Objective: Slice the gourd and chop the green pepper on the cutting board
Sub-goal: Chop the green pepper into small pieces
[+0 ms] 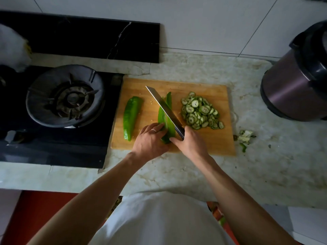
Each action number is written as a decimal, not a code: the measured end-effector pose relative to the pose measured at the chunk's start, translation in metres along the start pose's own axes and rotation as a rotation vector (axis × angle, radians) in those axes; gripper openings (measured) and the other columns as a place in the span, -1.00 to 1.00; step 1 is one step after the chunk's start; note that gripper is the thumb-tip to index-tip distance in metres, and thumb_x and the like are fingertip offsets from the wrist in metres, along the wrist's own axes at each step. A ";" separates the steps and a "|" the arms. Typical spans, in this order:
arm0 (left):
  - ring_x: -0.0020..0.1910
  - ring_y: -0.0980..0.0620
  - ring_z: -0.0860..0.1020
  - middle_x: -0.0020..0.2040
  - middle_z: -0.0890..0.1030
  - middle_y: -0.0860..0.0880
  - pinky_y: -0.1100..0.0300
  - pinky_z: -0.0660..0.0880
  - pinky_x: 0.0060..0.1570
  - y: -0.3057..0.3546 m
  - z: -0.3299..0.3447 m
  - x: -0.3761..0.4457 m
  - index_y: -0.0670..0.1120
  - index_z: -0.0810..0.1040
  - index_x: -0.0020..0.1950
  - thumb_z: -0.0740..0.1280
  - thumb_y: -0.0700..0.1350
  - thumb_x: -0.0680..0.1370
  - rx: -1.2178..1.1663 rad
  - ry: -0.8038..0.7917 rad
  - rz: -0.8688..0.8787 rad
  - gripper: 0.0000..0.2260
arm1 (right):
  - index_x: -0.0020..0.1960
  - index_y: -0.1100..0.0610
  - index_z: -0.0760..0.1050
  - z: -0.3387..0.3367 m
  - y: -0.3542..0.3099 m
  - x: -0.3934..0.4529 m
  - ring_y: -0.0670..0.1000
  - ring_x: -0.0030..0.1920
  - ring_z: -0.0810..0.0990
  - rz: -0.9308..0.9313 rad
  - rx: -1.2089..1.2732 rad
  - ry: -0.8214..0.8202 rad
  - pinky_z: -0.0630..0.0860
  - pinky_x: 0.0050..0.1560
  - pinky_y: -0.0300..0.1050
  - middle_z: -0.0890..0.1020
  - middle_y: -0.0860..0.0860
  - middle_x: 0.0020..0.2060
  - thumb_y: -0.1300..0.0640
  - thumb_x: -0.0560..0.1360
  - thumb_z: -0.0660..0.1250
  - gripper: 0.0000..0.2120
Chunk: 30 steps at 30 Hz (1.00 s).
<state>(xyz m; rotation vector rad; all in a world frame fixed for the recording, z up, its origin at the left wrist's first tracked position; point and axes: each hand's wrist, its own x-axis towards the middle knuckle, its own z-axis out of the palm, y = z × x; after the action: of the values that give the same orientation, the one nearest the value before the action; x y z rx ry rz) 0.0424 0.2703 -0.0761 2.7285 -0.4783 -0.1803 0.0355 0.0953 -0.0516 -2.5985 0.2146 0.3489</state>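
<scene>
While the wooden cutting board (177, 85) lies on the pale worktop (194, 174) with its left edge hard against the black gas stove (53, 147), bare wood shows only along its far and near margins. On its right part sits a heap of gourd slices (201, 112); on its left, well apart, lies a green pepper half (131, 117). Between them the left hand (150, 140) presses flat on another green pepper piece (166, 121), fingers (157, 128) stretched over its near end. The right hand (191, 142) is closed around the handle of a knife (164, 106), whose blade runs lengthwise along that piece; the handle is hidden, and the edge seems to rest in the flesh. Scraps (245, 137) lie just off the board's right edge. A cooker (292, 89) stands far right, cut off by the frame.
</scene>
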 end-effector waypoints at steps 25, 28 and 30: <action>0.45 -0.13 0.36 0.33 0.48 -0.09 -0.16 0.22 0.46 -0.009 0.003 0.008 -0.01 0.54 0.22 0.26 0.19 0.55 0.089 0.000 0.121 -0.63 | -0.28 0.06 0.37 -0.021 0.009 -0.013 -0.06 -0.40 0.46 0.024 0.301 -0.049 0.28 -0.45 -0.27 0.47 -0.04 -0.40 -0.21 0.55 0.30 -0.59; 0.41 -0.08 0.35 0.34 0.46 -0.05 -0.05 0.21 0.46 -0.003 0.006 0.006 0.02 0.55 0.28 0.34 0.23 0.53 -0.008 0.028 0.030 -0.58 | -0.22 0.13 0.46 -0.019 0.012 -0.024 -0.01 -0.42 0.50 0.033 0.399 -0.085 0.35 -0.36 -0.14 0.50 -0.03 -0.43 -0.26 0.56 0.23 -0.54; 0.44 -0.07 0.32 0.39 0.44 -0.05 -0.03 0.20 0.47 -0.006 0.005 0.003 0.03 0.52 0.34 0.35 0.23 0.53 -0.053 0.044 0.003 -0.54 | -0.20 0.18 0.47 -0.019 0.010 -0.033 0.01 -0.45 0.47 0.027 0.470 -0.111 0.36 -0.37 -0.07 0.49 -0.01 -0.46 -0.26 0.59 0.17 -0.48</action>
<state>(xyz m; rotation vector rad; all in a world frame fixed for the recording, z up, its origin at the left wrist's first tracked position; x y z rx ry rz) 0.0466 0.2729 -0.0828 2.6742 -0.4585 -0.1294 0.0055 0.0800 -0.0312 -2.1093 0.2578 0.3973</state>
